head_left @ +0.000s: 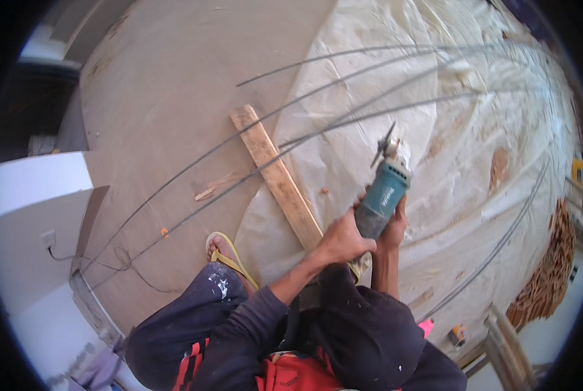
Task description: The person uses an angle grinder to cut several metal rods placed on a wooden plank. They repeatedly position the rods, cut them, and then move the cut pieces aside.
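A teal angle grinder (388,194) is held in front of me, its dark disc tilted up and facing left. My left hand (345,238) wraps round the grinder's dark rear body from the left. On the other side my right hand (394,228) grips the same body, its fingers partly hidden behind the tool. Several long thin steel rods (265,164) run across the floor; some cross over a wooden plank (275,174) left of the grinder. The disc is nearest to a rod end but appears apart from it. Whether the disc spins cannot be told.
Crumpled translucent plastic sheeting (461,150) covers the floor on the right. A thin cord (141,277) trails from a wall socket (48,238) at the left. Brown rubble-like pieces (545,280) are heaped at the right edge. My sandalled foot (225,251) stands beside the plank.
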Available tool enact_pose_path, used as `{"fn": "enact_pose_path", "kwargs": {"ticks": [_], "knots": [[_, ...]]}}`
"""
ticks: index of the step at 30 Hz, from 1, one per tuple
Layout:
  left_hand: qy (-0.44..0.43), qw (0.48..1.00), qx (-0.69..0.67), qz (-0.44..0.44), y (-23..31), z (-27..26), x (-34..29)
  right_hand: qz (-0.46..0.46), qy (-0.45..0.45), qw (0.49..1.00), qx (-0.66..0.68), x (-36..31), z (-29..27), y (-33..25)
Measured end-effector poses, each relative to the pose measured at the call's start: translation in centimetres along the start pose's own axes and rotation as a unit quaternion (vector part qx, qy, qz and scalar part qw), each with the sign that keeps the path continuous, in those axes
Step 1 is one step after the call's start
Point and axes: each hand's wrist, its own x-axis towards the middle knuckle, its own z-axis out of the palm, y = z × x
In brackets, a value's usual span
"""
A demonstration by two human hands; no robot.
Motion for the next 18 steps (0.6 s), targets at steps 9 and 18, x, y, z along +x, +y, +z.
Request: {"fn": "enact_pose_path", "kwargs": {"ticks": [9,18], "knots": [[-0.046,0.999,0.006,0.001,1.4,-1.0,-0.6,-0.032,0.001,0.999,0.013,-0.6,0.5,-0.3],[-0.036,0.999,0.03,-0.016,1.8,-0.7,-1.0,-0.033,0.086,0.996,0.006,0.3,1.4,-0.2]]}}
